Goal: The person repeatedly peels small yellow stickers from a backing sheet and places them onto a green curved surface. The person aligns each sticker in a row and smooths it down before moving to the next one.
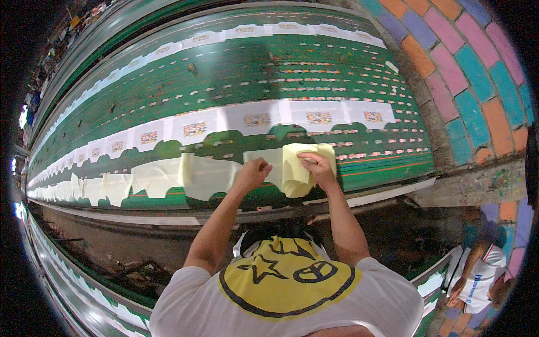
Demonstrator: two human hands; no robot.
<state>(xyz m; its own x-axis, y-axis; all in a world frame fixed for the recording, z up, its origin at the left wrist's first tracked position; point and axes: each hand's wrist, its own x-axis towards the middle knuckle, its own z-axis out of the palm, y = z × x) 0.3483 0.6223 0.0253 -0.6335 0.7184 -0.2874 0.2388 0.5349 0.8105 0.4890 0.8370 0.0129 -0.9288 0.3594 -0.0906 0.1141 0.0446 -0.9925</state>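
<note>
1. Right hand (319, 168): fingers bent over the yellow cloth (295, 178), grasping it near its upper part; the lower part hangs in a loose fold toward the wearer.
2. Left hand (254, 171): fingers curled inward at the left edge of the pale piece (273, 162); whether any fabric is pinched between them cannot be told.
3. Yellow cloth: at the right end of the near row, over the table (368, 178), covering the right side of the pale piece.
4. Pale piece: between the two hands, partly beneath the yellow cloth.
5. Near row (209, 175): pale, yellowish cut pieces with curved notches, running leftward along the near edge of the green table.
6. Middle row (224, 117): white pieces, each with a small multicoloured print, just beyond the hands.
7. Far row (244, 32): similar white printed pieces near the opposite edge.
8. Paving (477, 62): orange, pink, teal and violet blocks, right of the table.
9. Second person (480, 281): lower right, in a white shirt, well apart from the hands.
</note>
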